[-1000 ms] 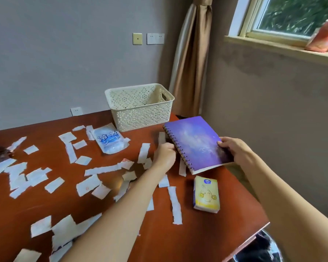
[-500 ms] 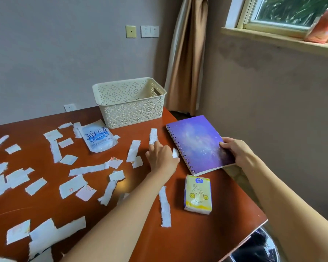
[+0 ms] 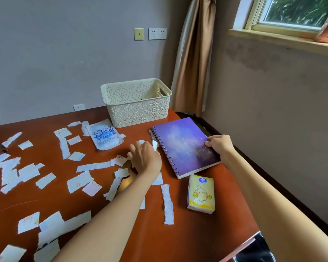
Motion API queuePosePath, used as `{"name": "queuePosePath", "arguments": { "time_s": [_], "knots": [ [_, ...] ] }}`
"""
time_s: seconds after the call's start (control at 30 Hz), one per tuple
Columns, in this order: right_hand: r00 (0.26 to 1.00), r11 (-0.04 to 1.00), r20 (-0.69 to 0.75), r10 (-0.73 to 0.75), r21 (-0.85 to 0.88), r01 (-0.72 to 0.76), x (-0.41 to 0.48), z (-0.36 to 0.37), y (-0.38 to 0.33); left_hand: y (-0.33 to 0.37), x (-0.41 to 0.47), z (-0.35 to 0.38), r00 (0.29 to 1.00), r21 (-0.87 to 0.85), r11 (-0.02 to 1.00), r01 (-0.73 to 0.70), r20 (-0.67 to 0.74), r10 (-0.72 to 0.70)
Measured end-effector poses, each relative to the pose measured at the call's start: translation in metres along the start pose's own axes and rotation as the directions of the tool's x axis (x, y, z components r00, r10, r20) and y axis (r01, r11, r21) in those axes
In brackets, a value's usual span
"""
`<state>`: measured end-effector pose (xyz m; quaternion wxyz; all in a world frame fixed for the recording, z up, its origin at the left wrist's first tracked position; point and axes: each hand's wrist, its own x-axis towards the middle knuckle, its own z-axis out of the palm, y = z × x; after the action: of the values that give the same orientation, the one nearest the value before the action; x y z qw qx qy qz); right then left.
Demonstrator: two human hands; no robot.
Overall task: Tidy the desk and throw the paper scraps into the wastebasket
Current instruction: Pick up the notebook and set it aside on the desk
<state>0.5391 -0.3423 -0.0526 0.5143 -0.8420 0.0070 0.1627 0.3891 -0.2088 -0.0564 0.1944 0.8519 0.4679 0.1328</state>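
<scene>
Torn white paper scraps lie all over the red-brown desk (image 3: 206, 233), among them a long strip (image 3: 95, 166) and another strip (image 3: 168, 204). My left hand (image 3: 144, 159) is down on the scraps in the middle of the desk, fingers curled, with bits of white paper showing at its fingertips. A purple spiral notebook (image 3: 180, 146) lies flat near the desk's right edge. My right hand (image 3: 219, 145) grips its right side. A dark bin-like thing (image 3: 254, 250) shows below the desk's near right corner.
A cream lattice basket (image 3: 136, 103) stands at the back of the desk. A blue-and-white cooling-sheet pouch (image 3: 105, 136) lies in front of it. A yellow tissue pack (image 3: 201, 193) sits just below the notebook. The wall and a curtain are close on the right.
The notebook, tilted up a second ago, now lies flat on the desk. My left hand has left its spine and moved left onto the scraps.
</scene>
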Motion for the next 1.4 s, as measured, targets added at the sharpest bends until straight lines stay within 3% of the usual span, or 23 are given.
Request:
{"name": "queuePosePath", "arguments": {
  "time_s": [0.17,0.33,0.6,1.0,1.4],
  "knots": [
    [0.999,0.994,-0.01,-0.034,-0.105,0.033,-0.007,0.01,-0.006,-0.005,0.0,-0.002,0.998,-0.029,0.999,0.038,-0.043,-0.039],
    [0.996,0.988,-0.068,-0.063,-0.146,0.052,-0.013,0.014,-0.007,-0.006,-0.002,0.0,0.993,-0.01,0.998,-0.062,-0.099,0.061],
    [0.994,0.957,-0.057,-0.094,-0.279,0.075,-0.017,0.012,-0.003,-0.004,-0.007,0.003,0.994,-0.036,0.994,-0.105,-0.045,0.103],
    [0.975,0.929,-0.053,-0.218,-0.316,0.191,-0.029,0.014,0.004,-0.006,-0.017,-0.003,0.996,-0.055,0.994,-0.091,0.016,0.092],
    [0.962,0.837,-0.105,-0.251,-0.522,0.162,-0.05,0.024,-0.006,-0.008,-0.014,-0.017,0.991,-0.037,0.995,-0.09,0.095,0.093]
  ]
}}
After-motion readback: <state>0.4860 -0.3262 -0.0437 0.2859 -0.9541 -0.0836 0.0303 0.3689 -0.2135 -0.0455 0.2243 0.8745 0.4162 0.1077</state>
